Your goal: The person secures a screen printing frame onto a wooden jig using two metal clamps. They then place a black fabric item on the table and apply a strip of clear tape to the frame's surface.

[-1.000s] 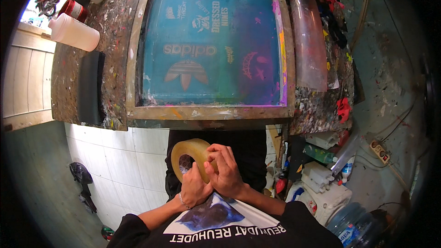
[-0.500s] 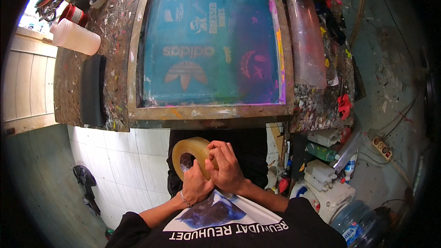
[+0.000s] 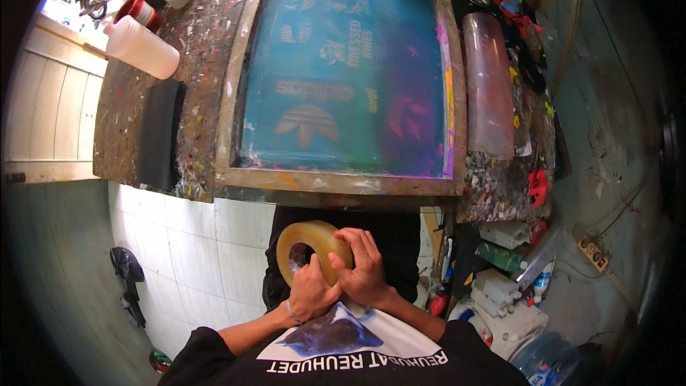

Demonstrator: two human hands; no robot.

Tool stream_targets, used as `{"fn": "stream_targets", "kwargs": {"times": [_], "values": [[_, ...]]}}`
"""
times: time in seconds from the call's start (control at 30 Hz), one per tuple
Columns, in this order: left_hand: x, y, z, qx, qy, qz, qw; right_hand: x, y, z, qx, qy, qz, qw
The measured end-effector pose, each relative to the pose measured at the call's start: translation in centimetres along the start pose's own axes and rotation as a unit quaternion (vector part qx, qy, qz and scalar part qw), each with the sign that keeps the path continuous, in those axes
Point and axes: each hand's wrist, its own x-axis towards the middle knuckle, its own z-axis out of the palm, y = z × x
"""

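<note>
A wide roll of yellowish clear packing tape (image 3: 323, 237) is held in front of my body, just below the table's front edge. My left hand (image 3: 311, 292) is closed on the roll's lower rim, with fingers at the core opening. Against the outer face of the tape my right hand (image 3: 363, 271) rests with bent fingers, its thumb pressed near the left hand. Whether a loose tape end is pinched there cannot be made out. Beyond the roll, a wooden-framed printing screen (image 3: 336, 181) with blue mesh and several stencil designs lies on the table.
On the paint-stained table (image 3: 204, 78), a dark flat piece (image 3: 160, 136) and a pale plastic bottle (image 3: 143, 48) lie left of the screen. A rolled clear sheet (image 3: 489, 86) lies at right. Containers (image 3: 500, 293) and a power strip (image 3: 592, 253) are lower right.
The view has shifted, so the table and screen sit slightly lower and further right. Both hands keep hold of the tape roll, with the right fingers slightly shifted along it.
</note>
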Motion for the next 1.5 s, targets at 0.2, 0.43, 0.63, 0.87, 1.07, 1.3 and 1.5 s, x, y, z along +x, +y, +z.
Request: {"fn": "stream_targets", "kwargs": {"times": [0.2, 0.43, 0.63, 0.87, 1.07, 1.3, 1.5], "values": [[-0.4, 0.1, 0.0, 0.008, 0.006, -0.007, 1.000, 0.3, 0.2, -1.3, 0.008, -0.051, -0.029, 0.998], [-0.6, 0.1, 0.0, 0.011, 0.010, 0.018, 1.000, 2.3, 1.7, -3.5, 0.039, -0.137, -0.078, 0.987], [-0.7, 0.6, -1.1, 0.039, -0.045, 0.007, 0.998, 5.3, 3.0, -4.4, 0.117, -0.254, -0.059, 0.958], [-1.5, -0.7, -2.0, 0.010, -0.065, 0.034, 0.997, 5.4, 1.8, -3.6, 0.055, -0.299, -0.146, 0.942], [-1.6, -1.3, -2.1, -0.029, -0.035, 0.078, 0.996, 4.9, 1.0, -2.9, 0.011, -0.291, -0.200, 0.936], [-1.4, 0.4, -2.9, -0.075, -0.059, 0.039, 0.995, 4.2, -0.2, -3.3, -0.049, -0.228, -0.248, 0.940], [-1.5, 0.2, -2.7, -0.124, -0.016, 0.030, 0.992, 4.4, -0.7, -4.2, 0.072, -0.240, -0.113, 0.962]]}}
